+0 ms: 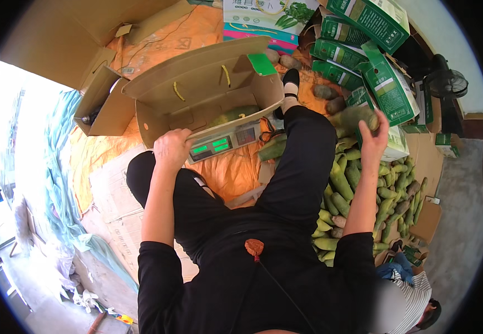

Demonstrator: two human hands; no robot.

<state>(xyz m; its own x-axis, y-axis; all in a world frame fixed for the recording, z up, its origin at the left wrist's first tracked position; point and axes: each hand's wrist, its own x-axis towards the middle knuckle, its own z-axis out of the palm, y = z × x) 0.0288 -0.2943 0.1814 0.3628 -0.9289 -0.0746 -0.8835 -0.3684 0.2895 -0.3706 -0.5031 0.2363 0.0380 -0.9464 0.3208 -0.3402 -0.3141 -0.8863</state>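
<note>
My left hand (172, 149) grips the near rim of an open cardboard gift box (202, 83) with yellow cord handles. Inside the box lies a green radish (234, 114). The box stands on a digital scale (247, 136) with a lit green display, which shows along the box's near side. To the right, past my knee, my right hand (375, 139) is closed around the end of another green radish (352, 118), slightly blurred. Below that hand a large heap of green radishes (338, 181) spreads over the floor.
Green printed cartons (389, 83) are piled at the back right beside a black fan (447, 80). White printed boxes (269, 22) stand at the back. Cardboard boxes (99, 103) sit at left on an orange sheet (163, 36). Another person (414, 289) is at lower right.
</note>
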